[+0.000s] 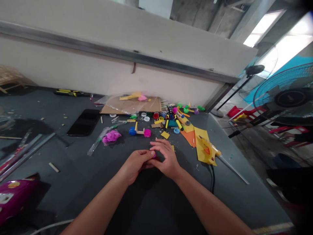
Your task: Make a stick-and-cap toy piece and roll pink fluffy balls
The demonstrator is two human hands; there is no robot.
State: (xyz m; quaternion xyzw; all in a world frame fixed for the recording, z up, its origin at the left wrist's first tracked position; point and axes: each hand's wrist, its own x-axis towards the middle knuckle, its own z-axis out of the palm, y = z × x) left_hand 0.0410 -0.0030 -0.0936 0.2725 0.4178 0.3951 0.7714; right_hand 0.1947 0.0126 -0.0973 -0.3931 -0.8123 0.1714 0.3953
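Both forearms (97, 205) enter from the lower edge of the view, and the left hand (135, 166) and right hand (166, 160) are closed together, their fingers (160, 147) curled around a small magenta piece (154, 155) that sits between them, mostly hidden. The exact grip cannot be confirmed. Just beyond the right hand, a yellow hot glue gun (207, 150) lies on its side on a yellow card sheet (202, 145), its black power cord (212, 178) running down across the dark grey counter (234, 202). Ahead of the hands stands a small assembly of blue and magenta caps joined by wooden sticks (140, 131). Hazards: a slackened hold could drop the small piece among the loose coloured parts (171, 121); an outward sweep of the right hand could snag the cord or, if the gun is hot, bring skin against it.
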